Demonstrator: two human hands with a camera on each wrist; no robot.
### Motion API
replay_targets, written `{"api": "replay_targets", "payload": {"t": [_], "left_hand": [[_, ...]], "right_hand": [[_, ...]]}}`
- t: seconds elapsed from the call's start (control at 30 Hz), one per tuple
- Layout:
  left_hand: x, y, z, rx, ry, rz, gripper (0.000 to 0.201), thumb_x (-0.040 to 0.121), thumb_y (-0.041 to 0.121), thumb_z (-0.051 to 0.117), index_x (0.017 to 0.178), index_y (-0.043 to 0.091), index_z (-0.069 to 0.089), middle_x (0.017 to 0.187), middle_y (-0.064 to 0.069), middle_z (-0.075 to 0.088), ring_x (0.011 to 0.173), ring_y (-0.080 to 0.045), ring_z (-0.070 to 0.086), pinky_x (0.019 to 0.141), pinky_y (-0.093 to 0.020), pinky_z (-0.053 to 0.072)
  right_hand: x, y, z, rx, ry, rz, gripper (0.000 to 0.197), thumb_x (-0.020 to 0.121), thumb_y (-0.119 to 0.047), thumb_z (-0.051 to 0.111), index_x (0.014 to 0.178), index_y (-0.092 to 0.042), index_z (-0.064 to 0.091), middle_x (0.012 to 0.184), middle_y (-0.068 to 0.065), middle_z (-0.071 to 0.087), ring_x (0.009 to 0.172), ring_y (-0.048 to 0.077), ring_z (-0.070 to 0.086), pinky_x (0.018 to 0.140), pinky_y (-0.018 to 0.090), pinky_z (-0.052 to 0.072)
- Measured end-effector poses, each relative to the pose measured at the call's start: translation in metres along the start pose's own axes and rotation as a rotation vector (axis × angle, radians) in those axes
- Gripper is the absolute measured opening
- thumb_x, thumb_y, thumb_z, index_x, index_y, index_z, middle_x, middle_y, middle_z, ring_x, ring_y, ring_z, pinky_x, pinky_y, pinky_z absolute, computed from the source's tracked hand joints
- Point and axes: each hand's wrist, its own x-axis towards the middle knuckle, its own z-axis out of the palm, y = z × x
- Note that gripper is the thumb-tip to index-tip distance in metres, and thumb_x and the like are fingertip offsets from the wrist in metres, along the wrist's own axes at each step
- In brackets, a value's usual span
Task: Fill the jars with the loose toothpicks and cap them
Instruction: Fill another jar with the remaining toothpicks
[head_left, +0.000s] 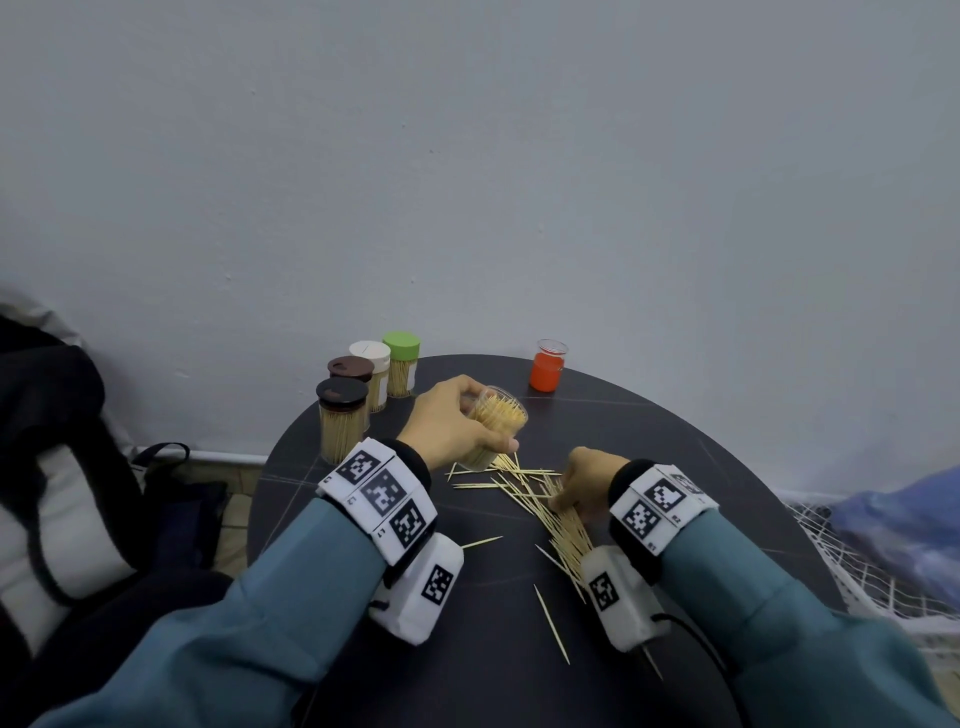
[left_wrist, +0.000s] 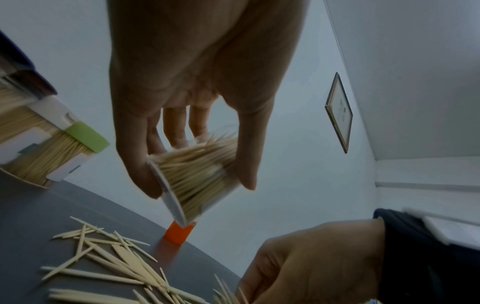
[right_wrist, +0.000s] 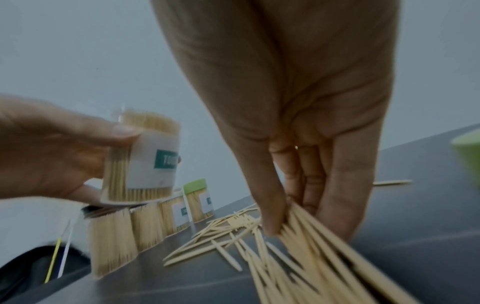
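On dark round table (head_left: 675, 441), four capped jars (head_left: 340, 426) at far left edge, left hand (head_left: 447, 421) curled round tilted open jar (head_left: 496, 421) nearly full, right hand (head_left: 587, 483) pinching bunch of loose toothpicks (head_left: 566, 535), orange cap (head_left: 545, 369) far side.

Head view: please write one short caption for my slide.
Left hand holds an open jar; right hand gathers loose toothpicks.

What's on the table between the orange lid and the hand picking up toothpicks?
In the head view, only bare dark table and some scattered toothpicks lie between the orange lid and the right hand.
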Motion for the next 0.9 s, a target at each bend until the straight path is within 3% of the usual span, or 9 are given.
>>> {"api": "replay_targets", "payload": {"t": [0.13, 0.27, 0.43, 0.57, 0.67, 0.77, 0.9], "left_hand": [[0.000, 0.000, 0.001, -0.002, -0.011, -0.005, 0.065, 0.065, 0.016, 0.085, 0.122, 0.013, 0.053, 0.114, -0.004, 0.061, 0.104, -0.016, 0.056, 0.091, -0.032, 0.048], [0.001, 0.000, 0.003, 0.003, -0.016, -0.008, 0.066, 0.064, 0.016, 0.085, 0.122, 0.012, 0.053, 0.115, -0.005, 0.061, 0.105, -0.017, 0.057, 0.089, -0.031, 0.048], [0.001, -0.001, 0.004, 0.023, -0.021, -0.005, 0.065, 0.064, 0.017, 0.086, 0.121, 0.013, 0.053, 0.113, -0.005, 0.061, 0.105, -0.018, 0.057, 0.091, -0.033, 0.049], [0.002, -0.003, 0.005, 0.033, -0.030, -0.006, 0.064, 0.064, 0.017, 0.086, 0.119, 0.013, 0.054, 0.111, -0.004, 0.061, 0.105, -0.018, 0.057, 0.091, -0.034, 0.050], [0.002, -0.004, 0.007, 0.032, -0.034, -0.006, 0.062, 0.063, 0.017, 0.087, 0.116, 0.014, 0.056, 0.108, -0.003, 0.062, 0.102, -0.017, 0.058, 0.087, -0.030, 0.050], [0.001, -0.005, 0.010, 0.025, -0.048, -0.005, 0.060, 0.061, 0.016, 0.088, 0.113, 0.014, 0.058, 0.104, -0.002, 0.062, 0.096, -0.015, 0.059, 0.081, -0.028, 0.050], [0.000, -0.007, 0.012, 0.020, -0.067, 0.000, 0.059, 0.061, 0.015, 0.088, 0.111, 0.014, 0.058, 0.096, 0.003, 0.060, 0.090, -0.012, 0.058, 0.074, -0.023, 0.048]], "right_hand": [[-0.002, 0.012, -0.004, 0.170, 0.001, -0.041, 0.021, 0.088, -0.026, 0.063, 0.095, -0.006, 0.066, 0.067, -0.004, 0.055, 0.060, 0.006, 0.051, 0.050, 0.018, 0.038], [0.002, 0.021, -0.005, 0.341, 0.070, -0.083, 0.010, 0.085, -0.021, 0.067, 0.084, -0.011, 0.069, 0.070, -0.005, 0.064, 0.065, 0.005, 0.058, 0.056, 0.016, 0.044], [0.004, 0.030, -0.005, 0.579, 0.167, -0.088, 0.023, 0.080, -0.014, 0.072, 0.100, -0.003, 0.068, 0.075, 0.001, 0.064, 0.061, 0.006, 0.060, 0.044, 0.010, 0.042], [0.005, 0.032, -0.011, 0.754, 0.388, -0.144, 0.026, 0.079, -0.011, 0.072, 0.100, 0.004, 0.066, 0.080, 0.008, 0.063, 0.060, 0.008, 0.059, 0.043, 0.008, 0.044], [0.001, 0.026, -0.021, 0.945, 0.572, -0.239, 0.027, 0.077, -0.009, 0.073, 0.100, 0.006, 0.066, 0.088, 0.015, 0.067, 0.066, 0.015, 0.065, 0.059, 0.017, 0.056], [-0.009, 0.010, -0.030, 1.097, 0.675, -0.386, 0.020, 0.079, -0.004, 0.070, 0.096, 0.006, 0.067, 0.085, 0.019, 0.067, 0.067, 0.018, 0.065, 0.060, 0.017, 0.056], [-0.023, -0.014, -0.036, 1.174, 0.776, -0.520, 0.011, 0.080, -0.008, 0.071, 0.090, -0.007, 0.069, 0.082, 0.016, 0.070, 0.072, 0.022, 0.069, 0.065, 0.023, 0.058]]}}
